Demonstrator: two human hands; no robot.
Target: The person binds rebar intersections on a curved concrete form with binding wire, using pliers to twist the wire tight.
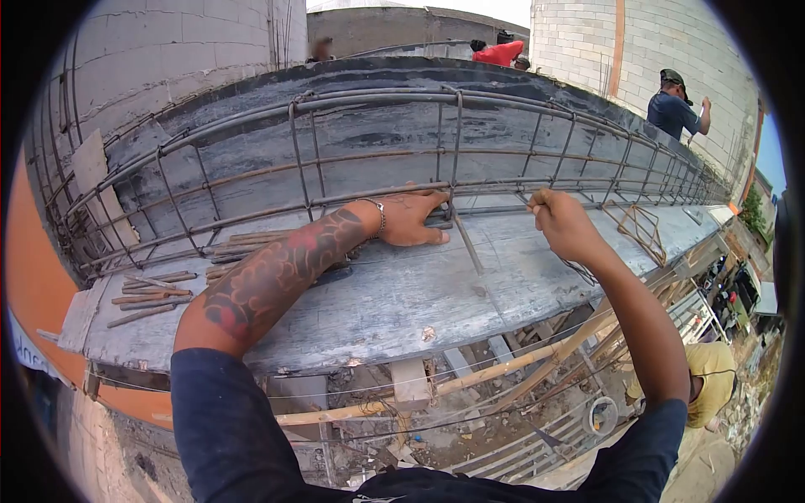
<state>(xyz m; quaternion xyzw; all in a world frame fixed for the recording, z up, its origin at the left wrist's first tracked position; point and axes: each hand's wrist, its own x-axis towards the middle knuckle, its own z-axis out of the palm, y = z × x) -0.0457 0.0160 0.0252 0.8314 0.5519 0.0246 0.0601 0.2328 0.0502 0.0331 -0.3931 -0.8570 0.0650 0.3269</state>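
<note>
Txt: none legible for sure
White banner (pixel 30 348), far L edge, w/ dark lettering, tilted & partly cut off, unreadable; dark shirt (pixel 411 486), btm ctr, w/ a bit of pale print, too little showing to read

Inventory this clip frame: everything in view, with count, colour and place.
Rebar cage: one, grey-brown, along the board
Formwork board: one, grey, beneath the cage
Short steel rods: over a dozen, rusty, by the left forearm
Thin rod: one, grey, between the hands
Block walls: two, pale, upper left and right
Bamboo poles: several, tan, below the board
Co-workers: red top, far side; dark top, upper right; yellow top, lower right
Bracelet: one, silvery, left wrist
Left hand: one, brown, at the cage's lower bars
Right hand: one, brown, fingers curled, above the board
</note>
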